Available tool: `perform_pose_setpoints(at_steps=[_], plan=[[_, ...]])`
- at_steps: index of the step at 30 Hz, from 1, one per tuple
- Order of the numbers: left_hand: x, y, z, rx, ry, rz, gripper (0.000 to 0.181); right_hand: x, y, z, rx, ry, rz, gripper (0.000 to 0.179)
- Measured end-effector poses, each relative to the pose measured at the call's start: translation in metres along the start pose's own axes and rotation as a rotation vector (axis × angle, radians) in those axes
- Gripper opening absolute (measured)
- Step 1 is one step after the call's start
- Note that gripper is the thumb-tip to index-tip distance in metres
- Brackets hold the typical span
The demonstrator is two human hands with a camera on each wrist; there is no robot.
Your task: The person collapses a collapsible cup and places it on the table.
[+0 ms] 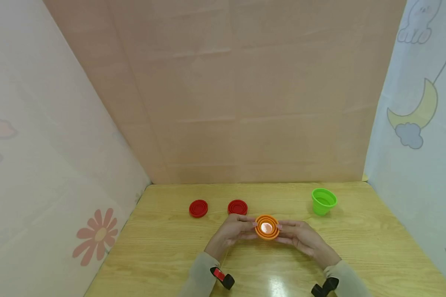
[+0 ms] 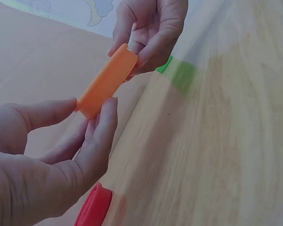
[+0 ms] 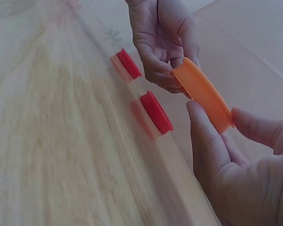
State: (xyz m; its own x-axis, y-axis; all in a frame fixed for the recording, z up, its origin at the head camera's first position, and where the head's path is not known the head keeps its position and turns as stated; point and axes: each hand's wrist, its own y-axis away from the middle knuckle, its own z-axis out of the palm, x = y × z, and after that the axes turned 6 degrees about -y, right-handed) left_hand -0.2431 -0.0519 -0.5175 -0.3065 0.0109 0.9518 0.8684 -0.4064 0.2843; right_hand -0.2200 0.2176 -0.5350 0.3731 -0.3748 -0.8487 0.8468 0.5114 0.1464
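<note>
Between both hands is an orange collapsible cup (image 1: pixel 266 227), folded flat into rings and raised above the table. My left hand (image 1: pixel 232 232) pinches its left edge, thumb on the rim and fingers beneath, as the left wrist view shows on the orange cup (image 2: pixel 106 84). The opposite edge is pinched the same way by my right hand (image 1: pixel 302 238). Just beyond the left hand lies a flattened red collapsible cup (image 1: pixel 238 207), and farther left another flattened red cup (image 1: pixel 198 208). A green collapsible cup (image 1: pixel 323 201) stands expanded beyond the right hand.
The wooden table (image 1: pixel 163 247) meets a tan backdrop (image 1: pixel 245 103) at its far edge. Patterned white sheets hang along the left side (image 1: pixel 59 165) and the right side (image 1: pixel 405 173).
</note>
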Motion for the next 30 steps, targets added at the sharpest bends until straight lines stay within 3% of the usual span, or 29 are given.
perform_pose_setpoints(at_steps=[5,12,17,22,30], plan=[[0.004,-0.013,0.008,0.009,-0.016,-0.002,0.033,-0.005,-0.003,-0.010,0.067,0.054,-0.021,0.042],[0.012,-0.039,0.021,0.083,-0.061,-0.018,0.030,-0.015,-0.013,-0.021,0.165,0.106,-0.046,0.061],[0.015,-0.058,0.029,0.146,-0.106,-0.009,0.024,-0.020,-0.021,-0.026,0.257,0.146,-0.054,0.059],[0.010,-0.072,0.039,0.214,-0.125,-0.017,0.021,-0.019,-0.029,-0.030,0.348,0.253,-0.056,0.058],[0.006,-0.084,0.051,0.316,-0.178,-0.044,0.022,-0.023,-0.041,-0.033,0.450,0.406,-0.049,0.048]])
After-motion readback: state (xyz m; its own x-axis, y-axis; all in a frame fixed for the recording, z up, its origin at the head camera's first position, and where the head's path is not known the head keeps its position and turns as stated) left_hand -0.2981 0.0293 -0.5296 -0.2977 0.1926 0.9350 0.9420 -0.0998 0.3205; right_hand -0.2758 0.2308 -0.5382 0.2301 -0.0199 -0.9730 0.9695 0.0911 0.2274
